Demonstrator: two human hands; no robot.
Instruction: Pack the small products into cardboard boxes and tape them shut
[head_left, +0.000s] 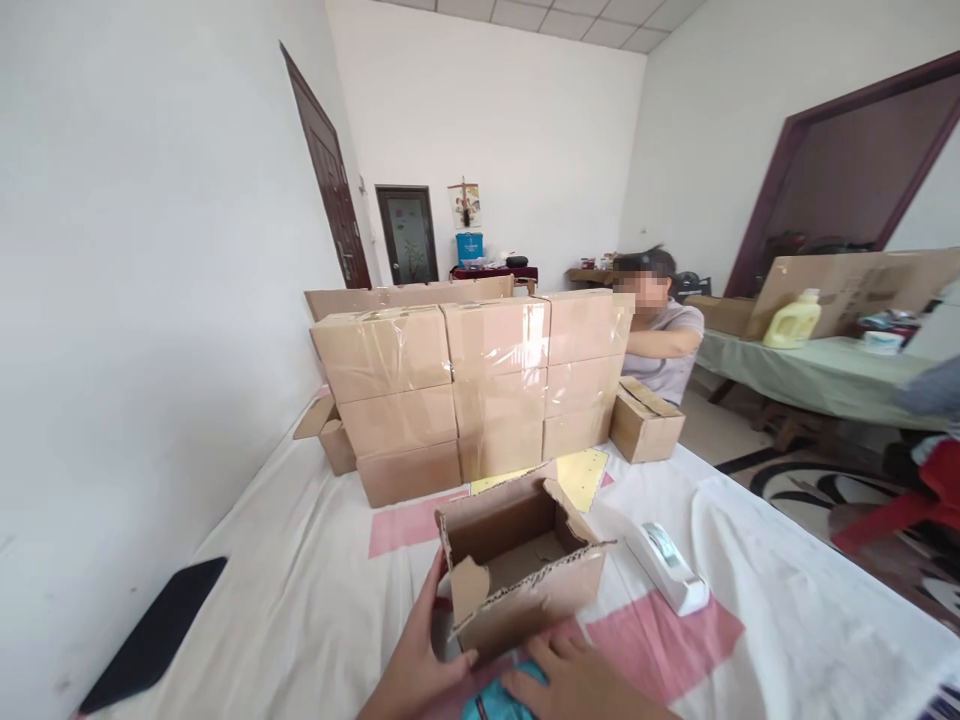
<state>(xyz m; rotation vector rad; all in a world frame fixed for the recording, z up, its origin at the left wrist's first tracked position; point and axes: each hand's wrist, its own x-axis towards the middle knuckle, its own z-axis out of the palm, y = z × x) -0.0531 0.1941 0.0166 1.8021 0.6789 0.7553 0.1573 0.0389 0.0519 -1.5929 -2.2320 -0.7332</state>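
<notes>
An open cardboard box with torn, ragged top edges stands on the cloth in front of me; its inside looks bare where it shows. My left hand grips this box at its near left corner, fingers along the left side and thumb low on the front. Below the box front, my right hand has hold of a shiny blue item, its thumb lying over it. The frame's bottom edge cuts that item off, and its kind does not show.
Taped cartons form a stacked wall behind the box. Right of it lies a white handheld device; a dark tablet-like slab is at left. A small carton stands near a seated person. A yellow jug is on another table.
</notes>
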